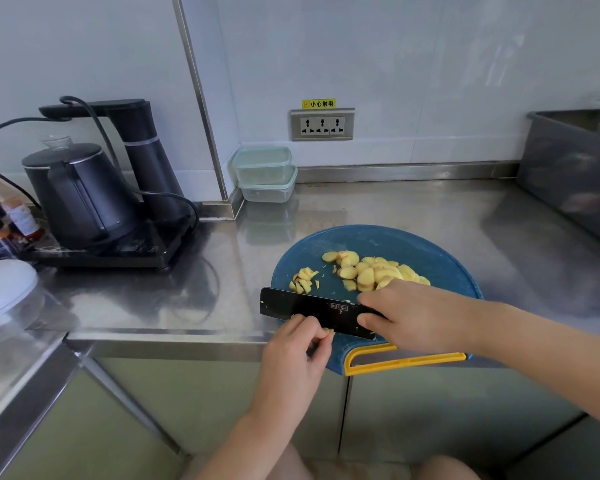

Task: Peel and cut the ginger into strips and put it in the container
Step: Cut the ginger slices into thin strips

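- A person's left hand [297, 344], at the counter's front edge, pinches a ginger sliver [329, 331] between thumb and curled fingers, right against the lower edge of the knife [309, 308].
- The right hand [420, 318] grips the knife where blade meets handle; the handle itself is hidden under the hand. The black blade lies crosswise, its long axis left to right, the blunt end pointing left.
- Both hands work over a round blue cutting board [430, 244], whose yellow handle [406, 362] overhangs the steel counter [378, 202].
- Beyond the blade, a small heap of ginger strips [303, 280] sits left of a larger pile of ginger slices [374, 270], overlapping in a row that runs left to right.
- In the far corner, two lidded clear containers [264, 174] stand stacked; their contents cannot be made out.
- A grey tub [568, 181] at right is cut off by the frame, its inside unclear. A black kettle [80, 199] stands at left.
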